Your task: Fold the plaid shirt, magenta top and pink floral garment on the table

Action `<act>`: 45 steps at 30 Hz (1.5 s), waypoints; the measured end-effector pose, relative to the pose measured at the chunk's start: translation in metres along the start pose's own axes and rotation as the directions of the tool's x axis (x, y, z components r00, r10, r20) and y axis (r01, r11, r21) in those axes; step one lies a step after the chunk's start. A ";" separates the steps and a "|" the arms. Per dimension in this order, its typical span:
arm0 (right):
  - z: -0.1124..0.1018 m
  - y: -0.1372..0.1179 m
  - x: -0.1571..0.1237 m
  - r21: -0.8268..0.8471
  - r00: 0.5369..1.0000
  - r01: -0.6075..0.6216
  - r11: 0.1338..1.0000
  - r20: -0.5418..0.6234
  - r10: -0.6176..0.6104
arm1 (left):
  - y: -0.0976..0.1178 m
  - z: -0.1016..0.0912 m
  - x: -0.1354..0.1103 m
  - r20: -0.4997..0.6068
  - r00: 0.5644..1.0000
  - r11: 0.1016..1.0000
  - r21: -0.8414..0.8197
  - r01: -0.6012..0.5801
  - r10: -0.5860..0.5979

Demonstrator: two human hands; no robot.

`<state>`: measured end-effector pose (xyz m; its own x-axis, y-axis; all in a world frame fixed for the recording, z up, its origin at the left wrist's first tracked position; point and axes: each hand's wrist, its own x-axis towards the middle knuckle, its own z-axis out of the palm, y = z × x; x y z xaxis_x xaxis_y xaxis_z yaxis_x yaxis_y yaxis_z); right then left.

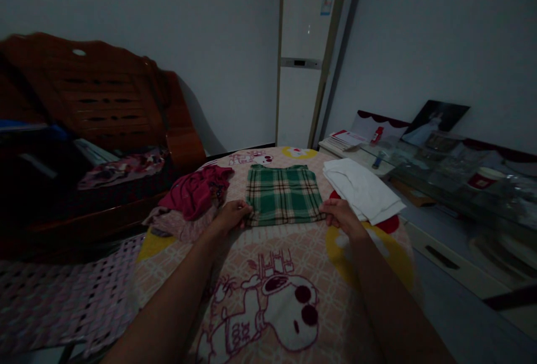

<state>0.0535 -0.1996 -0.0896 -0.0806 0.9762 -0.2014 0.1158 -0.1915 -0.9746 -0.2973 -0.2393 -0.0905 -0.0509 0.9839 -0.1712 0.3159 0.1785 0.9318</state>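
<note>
A green plaid garment [283,195] lies folded flat on a pink cartoon-print sheet [268,274]. My left hand [231,214] pinches its near left corner, fingers closed on the cloth. My right hand [339,213] grips the near right corner the same way. A crumpled magenta garment [197,190] lies just left of my left hand, on top of paler pink cloth. A folded white garment [363,189] rests just right of my right hand.
A dark wooden bench [104,107] with clutter stands at the left. A tall white air conditioner [306,51] fills the far corner. A low glass-topped cabinet [440,168] with papers, a framed picture and small items runs along the right wall. A checked cloth [62,291] lies lower left.
</note>
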 end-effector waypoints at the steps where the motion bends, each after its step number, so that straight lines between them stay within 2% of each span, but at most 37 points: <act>1: 0.000 0.000 -0.001 -0.028 1.000 -0.010 1.000 -0.001 0.010 | 0.000 -0.001 -0.001 0.001 1.000 1.000 0.012 0.007 -0.007; 5: 0.000 0.000 -0.002 -0.119 0.998 -0.039 0.992 -0.047 0.033 | 0.006 -0.004 -0.005 -0.008 0.999 0.993 0.114 0.045 -0.044; 12: 0.005 -0.003 -0.004 -0.134 0.997 -0.042 0.990 -0.067 0.033 | 0.016 -0.005 -0.015 -0.028 0.996 0.962 0.258 0.084 -0.079; 19: 0.014 -0.005 -0.005 -0.307 0.989 -0.090 0.947 -0.139 0.049 | 0.015 -0.007 -0.013 -0.046 0.998 0.833 0.551 0.053 -0.033; 21: 0.012 -0.005 -0.005 -0.383 0.988 -0.101 0.918 -0.150 0.046 | 0.015 -0.009 -0.013 -0.049 0.999 0.776 0.630 0.016 0.020; 23: 0.009 -0.006 -0.005 -0.488 0.985 -0.071 0.870 -0.170 -0.016 | 0.016 -0.011 -0.014 -0.063 0.992 0.714 0.700 -0.036 0.112; 24: 0.007 -0.007 -0.005 -0.557 0.977 -0.029 0.830 -0.191 -0.094 | 0.017 -0.011 -0.015 -0.068 0.983 0.686 0.724 -0.069 0.171; 26: 0.005 -0.011 -0.007 -0.699 0.929 0.084 0.711 -0.204 -0.310 | 0.019 -0.008 -0.016 -0.028 0.955 0.643 0.745 -0.177 0.296; 28: 0.006 -0.015 -0.010 -0.773 0.880 0.226 0.593 -0.098 -0.464 | 0.022 -0.003 -0.019 0.122 0.915 0.598 0.722 -0.347 0.384; 29: 0.009 -0.016 -0.012 -0.774 0.875 0.300 0.557 -0.008 -0.484 | 0.023 0.001 -0.021 0.216 0.891 0.574 0.698 -0.427 0.400; 31: 0.017 -0.015 -0.015 -0.747 0.872 0.433 0.504 0.206 -0.444 | 0.023 0.007 -0.026 0.357 0.849 0.535 0.662 -0.524 0.389; 33: 0.025 -0.010 -0.018 -0.745 0.831 0.535 0.398 0.379 -0.407 | 0.024 0.012 -0.031 0.405 0.836 0.501 0.671 -0.546 0.370; 35: 0.033 -0.003 -0.020 -0.760 0.775 0.604 0.241 0.487 -0.403 | 0.024 0.015 -0.035 0.416 0.833 0.461 0.697 -0.550 0.365; 37: 0.038 0.001 -0.021 -0.771 0.740 0.628 0.109 0.548 -0.390 | 0.025 0.018 -0.036 0.421 0.831 0.422 0.721 -0.550 0.364; 39: 0.043 0.002 -0.021 -0.792 0.750 0.609 0.037 0.560 -0.353 | 0.025 0.021 -0.033 0.414 0.832 0.386 0.746 -0.542 0.369; 42: 0.049 0.001 -0.018 -0.833 0.786 0.554 0.006 0.521 -0.332 | 0.021 0.026 -0.024 0.376 0.846 0.365 0.779 -0.509 0.378; 45: 0.049 0.004 -0.013 -0.836 0.787 0.547 0.048 0.494 -0.370 | 0.015 0.028 -0.016 0.333 0.857 0.395 0.780 -0.485 0.394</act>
<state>0.0064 -0.2181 -0.0957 -0.5949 0.7889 0.1543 0.7890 0.6097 -0.0756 -0.2653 -0.2522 -0.0830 0.3964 0.9110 0.1137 0.8885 -0.4119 0.2020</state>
